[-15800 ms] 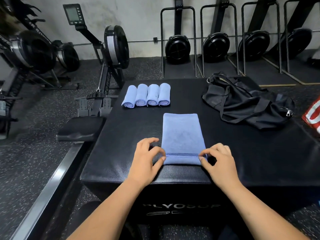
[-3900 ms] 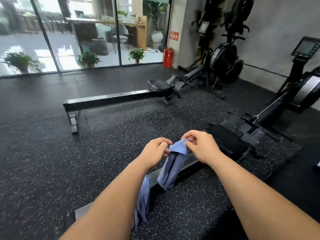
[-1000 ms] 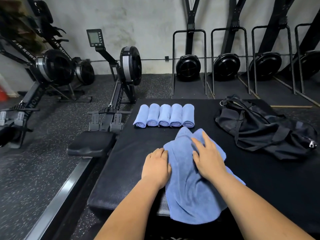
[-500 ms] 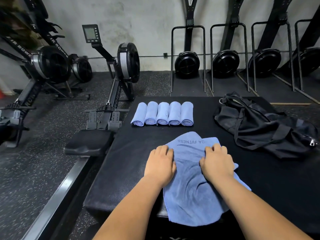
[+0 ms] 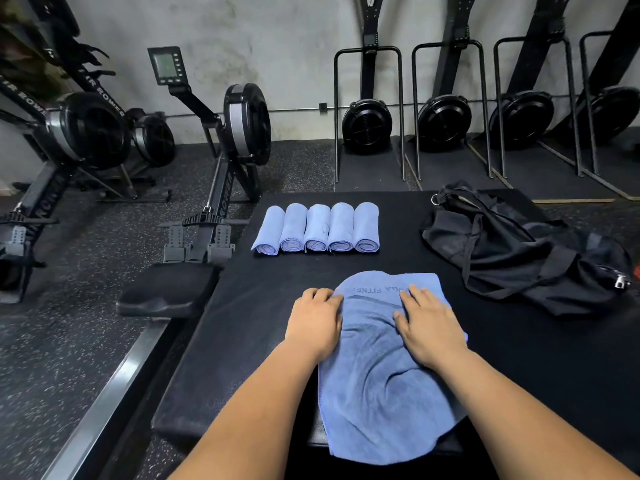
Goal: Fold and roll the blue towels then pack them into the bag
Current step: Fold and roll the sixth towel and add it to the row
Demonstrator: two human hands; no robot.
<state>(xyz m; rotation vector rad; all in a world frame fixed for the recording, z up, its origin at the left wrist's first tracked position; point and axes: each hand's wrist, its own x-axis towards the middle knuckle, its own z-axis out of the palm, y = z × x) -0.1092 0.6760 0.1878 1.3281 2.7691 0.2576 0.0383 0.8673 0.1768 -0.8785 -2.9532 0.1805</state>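
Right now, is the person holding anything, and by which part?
Nothing is gripped. The left hand and right hand rest flat on the far end of the unfolded blue towel, pressing it onto the black box.

Gym, rowing machines (image 5: 221, 140), rubber floor (image 5: 69, 358)

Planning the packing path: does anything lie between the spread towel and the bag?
Nothing visible does. The towel lies left of the bag with only box top between them; the five rolls sit farther back, off that line.
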